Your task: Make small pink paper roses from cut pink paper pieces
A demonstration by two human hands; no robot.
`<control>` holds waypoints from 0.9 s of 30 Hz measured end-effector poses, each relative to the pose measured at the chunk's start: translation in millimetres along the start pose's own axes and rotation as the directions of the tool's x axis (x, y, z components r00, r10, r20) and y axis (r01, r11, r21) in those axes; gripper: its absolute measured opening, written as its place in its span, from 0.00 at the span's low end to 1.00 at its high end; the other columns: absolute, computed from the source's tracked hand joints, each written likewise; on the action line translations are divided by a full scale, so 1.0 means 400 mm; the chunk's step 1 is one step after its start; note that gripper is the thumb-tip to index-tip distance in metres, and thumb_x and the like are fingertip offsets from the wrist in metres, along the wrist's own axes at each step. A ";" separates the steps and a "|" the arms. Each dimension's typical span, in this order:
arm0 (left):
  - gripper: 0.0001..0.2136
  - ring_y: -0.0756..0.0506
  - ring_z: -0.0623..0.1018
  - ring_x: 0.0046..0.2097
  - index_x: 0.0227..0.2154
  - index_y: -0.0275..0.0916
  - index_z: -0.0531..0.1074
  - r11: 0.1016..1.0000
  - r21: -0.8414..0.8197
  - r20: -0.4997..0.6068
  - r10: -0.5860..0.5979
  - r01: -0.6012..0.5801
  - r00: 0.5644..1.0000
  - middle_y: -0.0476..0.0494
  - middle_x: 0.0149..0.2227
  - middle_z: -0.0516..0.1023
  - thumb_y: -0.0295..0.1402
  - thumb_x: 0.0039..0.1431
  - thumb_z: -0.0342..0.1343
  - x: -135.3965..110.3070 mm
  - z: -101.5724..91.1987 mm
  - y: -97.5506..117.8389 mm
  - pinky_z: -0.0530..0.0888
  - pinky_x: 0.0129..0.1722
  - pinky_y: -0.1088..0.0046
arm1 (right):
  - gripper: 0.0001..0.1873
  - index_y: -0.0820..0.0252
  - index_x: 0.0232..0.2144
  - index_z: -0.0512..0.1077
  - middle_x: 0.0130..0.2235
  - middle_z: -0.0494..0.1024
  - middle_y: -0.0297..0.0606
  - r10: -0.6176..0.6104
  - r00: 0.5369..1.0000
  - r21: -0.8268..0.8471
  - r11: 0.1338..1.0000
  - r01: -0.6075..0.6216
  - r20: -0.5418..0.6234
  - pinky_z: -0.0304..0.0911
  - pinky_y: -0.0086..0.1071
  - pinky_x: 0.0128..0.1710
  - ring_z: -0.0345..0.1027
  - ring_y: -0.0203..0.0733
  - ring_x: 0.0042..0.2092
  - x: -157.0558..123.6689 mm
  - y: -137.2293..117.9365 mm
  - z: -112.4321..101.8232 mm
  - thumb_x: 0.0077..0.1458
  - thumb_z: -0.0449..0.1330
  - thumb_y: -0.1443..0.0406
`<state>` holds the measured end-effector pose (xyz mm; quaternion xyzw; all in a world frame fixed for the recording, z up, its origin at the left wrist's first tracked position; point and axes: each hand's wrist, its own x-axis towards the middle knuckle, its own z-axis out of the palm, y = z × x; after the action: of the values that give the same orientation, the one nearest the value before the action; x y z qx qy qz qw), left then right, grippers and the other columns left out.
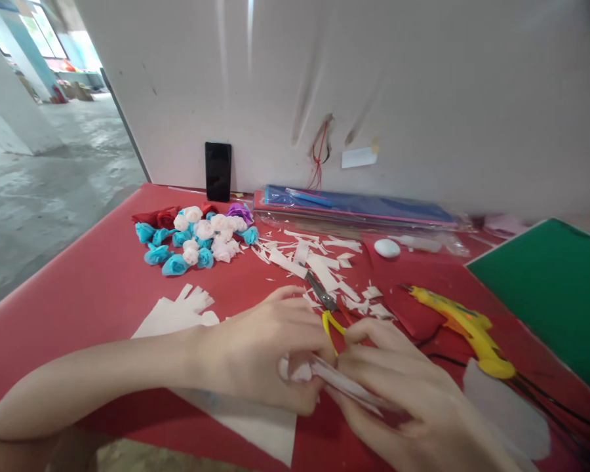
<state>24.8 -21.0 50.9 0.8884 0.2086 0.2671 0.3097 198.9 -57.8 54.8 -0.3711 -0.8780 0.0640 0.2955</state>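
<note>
Between my two hands is a pale pink paper strip (347, 381), partly rolled at its left end. My left hand (270, 347) is closed around the rolled end, and its fingertips are mostly hidden. Fingers of my right hand (398, 387) pinch the long loose part of the same strip. Just beyond my hands lie scissors (322, 292) with yellow and red handles, among white paper scraps (319, 262). Under my left forearm rests a white paper sheet (255, 419) with cut strips at its far edge.
Blue, pink, red and purple paper roses (196, 239) cluster at the far left. A black phone (218, 172) leans on the wall. A yellow glue gun (457, 321) with a cord lies right, near a green board (550, 295). Wrapped paper (364, 208) lies along the wall.
</note>
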 end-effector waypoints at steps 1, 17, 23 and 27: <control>0.03 0.53 0.66 0.28 0.22 0.36 0.66 1.000 0.003 -0.007 0.008 -0.008 1.000 0.53 0.21 0.65 0.22 0.44 0.50 -0.001 0.002 -0.002 0.62 0.48 0.70 | 0.13 0.56 0.18 0.69 0.17 0.70 0.32 0.006 1.000 0.020 1.000 -0.006 0.009 0.64 0.29 0.24 0.64 0.37 0.25 0.000 0.001 0.000 0.49 0.52 0.73; 0.05 0.56 0.64 0.24 0.22 0.35 0.65 0.853 -0.306 0.056 -0.427 0.422 0.903 0.56 0.21 0.65 0.21 0.39 0.52 0.004 0.002 -0.004 0.63 0.26 0.82 | 0.13 0.58 0.28 0.71 0.21 0.73 0.32 -0.115 0.987 -0.166 0.981 0.096 -0.110 0.56 0.37 0.38 0.62 0.39 0.31 -0.016 0.010 0.018 0.54 0.49 0.75; 0.08 0.56 0.62 0.25 0.21 0.36 0.61 0.910 -0.292 0.076 -0.284 0.294 0.956 0.55 0.22 0.63 0.18 0.37 0.49 0.003 0.001 -0.007 0.62 0.25 0.83 | 0.19 0.55 0.25 0.69 0.22 0.73 0.29 -0.160 0.985 -0.233 0.962 0.140 -0.067 0.51 0.35 0.46 0.63 0.37 0.31 -0.041 0.015 0.031 0.53 0.44 0.78; 0.09 0.53 0.63 0.29 0.19 0.37 0.59 0.958 -0.205 0.061 -0.192 0.200 0.980 0.53 0.22 0.62 0.17 0.35 0.48 0.002 0.001 0.002 0.64 0.30 0.80 | 0.19 0.56 0.24 0.69 0.21 0.74 0.31 -0.187 0.980 -0.283 0.945 0.162 -0.063 0.53 0.37 0.45 0.64 0.38 0.31 -0.044 0.017 0.035 0.53 0.43 0.78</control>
<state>25.8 -21.4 51.6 0.8307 0.2599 0.2376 0.4311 204.9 -63.4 32.6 -0.3319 -0.8937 -0.1023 0.2842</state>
